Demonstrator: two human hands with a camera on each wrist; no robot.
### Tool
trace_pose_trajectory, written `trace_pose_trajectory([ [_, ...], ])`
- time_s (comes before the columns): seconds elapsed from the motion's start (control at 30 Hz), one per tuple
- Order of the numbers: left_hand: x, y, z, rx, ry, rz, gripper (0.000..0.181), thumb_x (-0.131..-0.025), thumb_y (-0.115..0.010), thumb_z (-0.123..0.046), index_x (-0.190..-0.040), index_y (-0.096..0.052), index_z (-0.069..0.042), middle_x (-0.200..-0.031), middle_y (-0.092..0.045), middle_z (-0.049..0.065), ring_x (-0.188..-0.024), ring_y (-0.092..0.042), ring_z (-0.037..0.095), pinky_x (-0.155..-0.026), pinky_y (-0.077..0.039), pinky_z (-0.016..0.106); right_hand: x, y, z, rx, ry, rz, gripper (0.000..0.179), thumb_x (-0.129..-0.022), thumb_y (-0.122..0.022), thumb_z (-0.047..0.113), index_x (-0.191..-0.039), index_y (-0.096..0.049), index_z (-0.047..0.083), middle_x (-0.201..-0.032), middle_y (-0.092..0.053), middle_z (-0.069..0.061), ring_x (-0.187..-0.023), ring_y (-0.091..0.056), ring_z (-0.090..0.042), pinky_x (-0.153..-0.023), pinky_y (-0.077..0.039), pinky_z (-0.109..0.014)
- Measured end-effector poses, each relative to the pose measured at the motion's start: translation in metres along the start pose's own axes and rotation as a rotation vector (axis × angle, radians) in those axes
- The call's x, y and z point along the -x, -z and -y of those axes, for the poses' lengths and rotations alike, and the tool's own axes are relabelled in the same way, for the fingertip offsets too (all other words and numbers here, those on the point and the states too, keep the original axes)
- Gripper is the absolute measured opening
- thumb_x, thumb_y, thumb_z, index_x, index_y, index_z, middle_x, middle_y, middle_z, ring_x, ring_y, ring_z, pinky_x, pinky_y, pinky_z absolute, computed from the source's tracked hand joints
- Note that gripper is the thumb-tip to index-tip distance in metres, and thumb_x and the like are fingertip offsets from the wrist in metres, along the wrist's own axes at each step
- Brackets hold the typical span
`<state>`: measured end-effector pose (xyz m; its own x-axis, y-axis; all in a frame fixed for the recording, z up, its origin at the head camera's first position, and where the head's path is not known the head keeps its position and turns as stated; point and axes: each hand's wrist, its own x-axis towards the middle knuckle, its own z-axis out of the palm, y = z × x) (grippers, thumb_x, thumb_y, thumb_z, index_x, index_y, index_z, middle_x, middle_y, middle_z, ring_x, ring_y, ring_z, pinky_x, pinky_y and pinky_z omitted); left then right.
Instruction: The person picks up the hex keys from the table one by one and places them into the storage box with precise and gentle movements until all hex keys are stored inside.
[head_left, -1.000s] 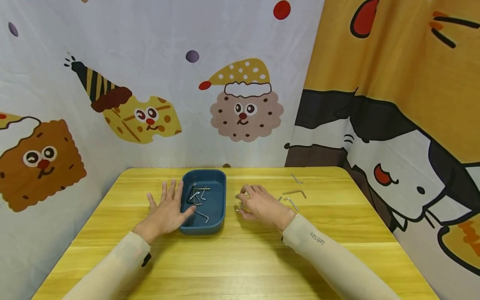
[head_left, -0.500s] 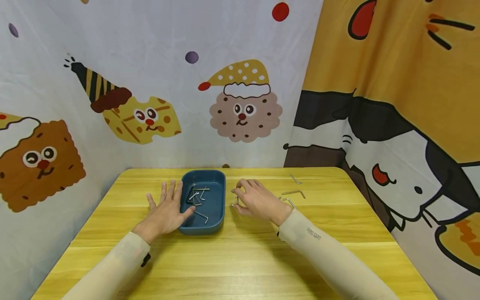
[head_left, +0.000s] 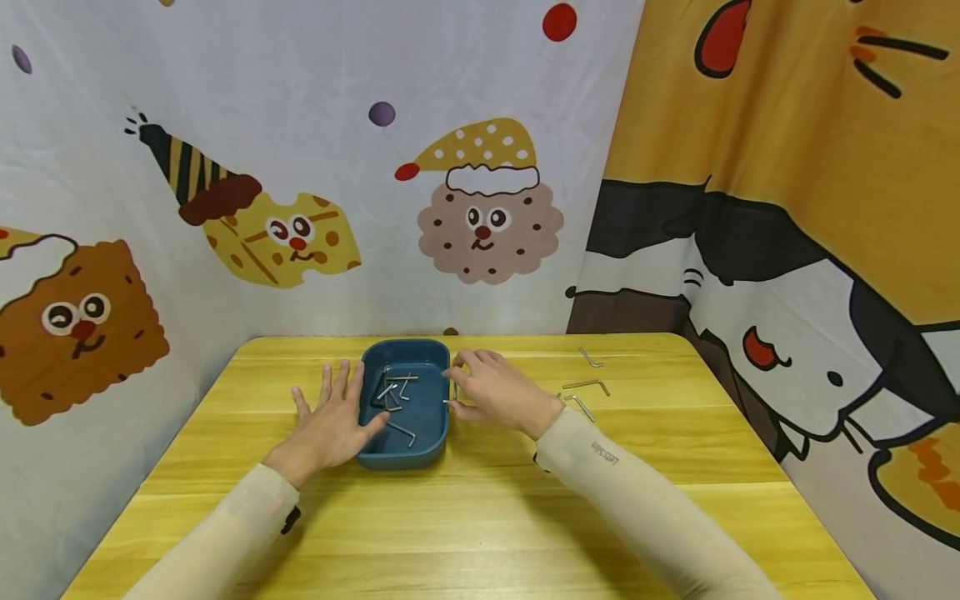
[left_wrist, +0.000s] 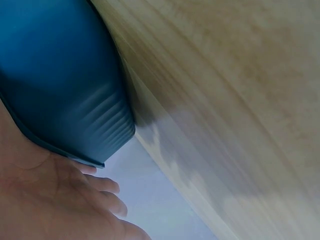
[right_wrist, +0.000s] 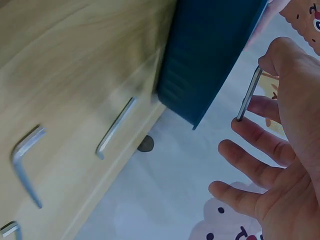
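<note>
A blue plastic bin [head_left: 431, 410] stands on the table with several L-shaped hex keys [head_left: 401, 378] lying inside. My left hand [head_left: 322, 433], fingers spread and straight, rests at the bin's left side with the thumb over the rim; the left wrist view shows its palm beside the bin wall [left_wrist: 55, 95]. At the right rim, my right hand [head_left: 497, 392] pinches one hex key [right_wrist: 249, 95] between thumb and a fingertip. Its remaining fingers are loosely extended in the right wrist view. The key hangs clear of the table.
To the right on the wooden table [head_left: 450, 533] lie several loose hex keys, among them one at the back [head_left: 591, 358], a longer one [head_left: 588, 384] and a nearer one [head_left: 582, 407]. A patterned cloth [head_left: 315, 100] hangs behind the table's back edge.
My right hand has moved left with the hex key, from over the table to the bin's right rim. The left hand and bin have stayed in place.
</note>
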<state>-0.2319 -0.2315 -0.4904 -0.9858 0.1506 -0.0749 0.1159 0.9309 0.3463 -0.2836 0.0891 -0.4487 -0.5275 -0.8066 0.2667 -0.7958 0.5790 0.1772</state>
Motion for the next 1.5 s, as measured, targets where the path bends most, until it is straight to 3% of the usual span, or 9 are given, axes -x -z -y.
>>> trace_pose_trajectory([
  [0.2,-0.002,0.000,0.001,-0.008,0.000,-0.005,0.109,-0.116,-0.057,-0.066,-0.188,-0.002,-0.004,-0.195,0.005,0.030,-0.180,0.015,0.059,-0.128,0.016,0.098,-0.017,0.003,0.006,-0.033,-0.017,0.024,0.049,-0.112,-0.079,0.044,-0.150,-0.077,0.012,-0.140,-0.075,-0.009,-0.126,-0.077,-0.029,-0.121,-0.064,-0.051],
  [0.7,0.000,0.001,0.000,-0.006,0.001,0.006,0.109,-0.117,-0.057,-0.066,-0.188,-0.002,-0.004,-0.195,0.005,0.030,-0.180,0.014,0.060,-0.127,0.015,0.098,-0.055,0.008,0.013,-0.038,0.041,0.021,0.048,-0.115,-0.073,0.047,-0.149,-0.077,0.013,-0.137,-0.074,-0.008,-0.116,-0.077,-0.023,-0.107,-0.067,-0.040],
  [1.17,-0.001,0.000,0.002,-0.001,-0.007,0.012,0.108,-0.117,-0.058,-0.065,-0.188,-0.001,-0.006,-0.195,0.008,0.029,-0.180,0.015,0.059,-0.126,0.016,0.099,-0.096,0.012,0.026,0.005,0.032,0.181,0.056,-0.116,-0.071,0.053,-0.157,-0.072,0.014,-0.144,-0.075,-0.007,-0.124,-0.078,-0.022,-0.114,-0.065,-0.039],
  [1.5,0.000,0.001,0.002,0.013,-0.011,0.023,0.108,-0.117,-0.058,-0.064,-0.188,0.000,-0.006,-0.195,0.010,0.028,-0.179,0.017,0.060,-0.124,0.019,0.099,-0.119,0.009,0.034,-0.046,-0.001,0.253,0.048,-0.116,-0.073,0.046,-0.153,-0.075,0.015,-0.138,-0.077,-0.005,-0.116,-0.080,-0.018,-0.105,-0.067,-0.034],
])
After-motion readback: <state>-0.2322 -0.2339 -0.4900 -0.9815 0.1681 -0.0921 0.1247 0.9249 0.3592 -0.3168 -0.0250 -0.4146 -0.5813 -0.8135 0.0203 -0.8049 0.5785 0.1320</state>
